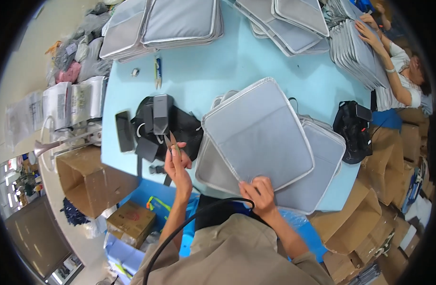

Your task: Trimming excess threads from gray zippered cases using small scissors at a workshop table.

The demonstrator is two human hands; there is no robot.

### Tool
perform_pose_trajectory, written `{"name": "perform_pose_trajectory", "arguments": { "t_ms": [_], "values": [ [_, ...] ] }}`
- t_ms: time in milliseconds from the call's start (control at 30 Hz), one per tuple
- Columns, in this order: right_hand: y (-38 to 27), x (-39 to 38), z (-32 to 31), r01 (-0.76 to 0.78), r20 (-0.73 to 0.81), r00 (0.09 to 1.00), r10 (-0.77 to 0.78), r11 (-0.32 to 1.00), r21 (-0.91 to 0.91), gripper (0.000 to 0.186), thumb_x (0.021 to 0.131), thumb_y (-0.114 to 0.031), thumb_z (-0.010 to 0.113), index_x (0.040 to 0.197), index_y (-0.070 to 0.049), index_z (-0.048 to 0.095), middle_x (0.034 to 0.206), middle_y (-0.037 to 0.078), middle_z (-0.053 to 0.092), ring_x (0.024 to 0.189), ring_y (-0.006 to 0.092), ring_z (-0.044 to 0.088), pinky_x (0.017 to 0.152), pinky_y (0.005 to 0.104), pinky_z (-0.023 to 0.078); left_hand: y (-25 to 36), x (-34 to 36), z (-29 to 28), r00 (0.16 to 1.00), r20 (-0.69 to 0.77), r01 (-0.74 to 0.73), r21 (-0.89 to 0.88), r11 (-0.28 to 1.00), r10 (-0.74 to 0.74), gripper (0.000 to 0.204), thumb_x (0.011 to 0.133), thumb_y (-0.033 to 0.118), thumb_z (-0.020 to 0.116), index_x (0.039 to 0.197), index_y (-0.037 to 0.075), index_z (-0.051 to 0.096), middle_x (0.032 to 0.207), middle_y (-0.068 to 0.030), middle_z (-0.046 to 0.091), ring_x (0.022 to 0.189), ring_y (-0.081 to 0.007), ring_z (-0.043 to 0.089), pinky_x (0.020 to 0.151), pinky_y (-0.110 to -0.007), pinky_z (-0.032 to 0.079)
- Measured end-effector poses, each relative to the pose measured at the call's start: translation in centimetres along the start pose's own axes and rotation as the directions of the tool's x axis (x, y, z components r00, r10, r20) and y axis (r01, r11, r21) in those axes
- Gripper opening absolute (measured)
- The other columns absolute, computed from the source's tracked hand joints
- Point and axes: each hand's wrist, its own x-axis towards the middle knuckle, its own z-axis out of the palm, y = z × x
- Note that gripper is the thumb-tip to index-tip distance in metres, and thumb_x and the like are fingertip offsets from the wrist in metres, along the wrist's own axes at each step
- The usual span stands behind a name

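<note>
My left hand (180, 168) is closed around a pair of thread snips (172, 141), their pointed blades facing away from me. Under and beyond the snips lies a black strapped bag (187, 135) with a grey box-shaped device on it. My right hand (258, 194) pinches the near corner edge of a grey quilted fabric panel (258, 128) with pale piped borders. That panel lies tilted on top of more grey panels (318, 156), which fan out beneath it to the right and left.
On the light blue table (189, 71) lie a phone (125, 131), a yellow-and-blue pen-like tool (158, 73) and a black pouch (351, 133). Panel stacks (180, 21) line the far side. At the right, another person's hands (368, 33) touch a stack. Cardboard boxes (92, 180) flank the table.
</note>
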Motion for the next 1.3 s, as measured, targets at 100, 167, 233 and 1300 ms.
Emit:
{"name": "perform_pose_trajectory", "arguments": {
  "t_ms": [100,167,233,1300],
  "values": [
    [0.0,-0.6,0.2,0.019,-0.067,0.998,-0.016,0.999,0.038,0.028,0.069,0.007,0.085,0.095,0.0,0.077,0.08,0.008,0.057,0.079,0.0293,0.061,0.068,0.04,0.052,-0.5,1.3,0.9,0.995,0.081,-0.059,0.122,0.991,0.049,0.028,0.112,0.024,0.055,0.121,0.0,0.068,0.067,0.0104,0.037,0.055,-0.0001,0.03,0.049,-0.021,0.021],
    [-0.2,-0.8,0.5,0.031,-0.086,0.996,-0.03,0.999,0.009,0.027,0.069,0.009,0.081,0.094,0.0,0.077,0.08,0.009,0.058,0.079,0.0296,0.062,0.068,0.04,0.052,-0.9,2.7,1.9,0.974,0.115,-0.214,0.21,0.954,0.193,0.031,0.11,0.022,0.06,0.132,0.002,0.068,0.069,0.0123,0.041,0.056,0.0009,0.031,0.05,-0.02,0.02],
    [-0.7,-0.8,0.4,0.062,-0.087,0.994,-0.063,0.998,-0.012,0.026,0.071,0.007,0.082,0.095,0.001,0.075,0.082,0.009,0.057,0.081,0.0297,0.061,0.067,0.0395,0.051,0.1,3.8,3.3,0.95,0.184,-0.286,0.205,0.936,0.25,0.03,0.105,0.018,0.069,0.126,-0.004,0.069,0.091,0.0054,0.061,0.08,-0.003,0.048,0.068,-0.02,0.039],
    [-7.1,-17.0,-0.9,-0.377,0.176,0.694,0.699,0.144,0.915,0.038,0.106,-0.037,0.065,0.134,-0.012,0.063,0.108,0.009,0.076,0.092,0.0186,0.072,0.077,0.0307,0.055,-11.4,-29.7,-15.4,0.909,0.38,0.239,-0.139,0.961,-0.172,0.038,0.112,0.035,0.054,0.117,0.001,0.068,0.059,0.0084,0.038,0.048,-0.0025,0.031,0.044,-0.023,0.021]
  ]
}}
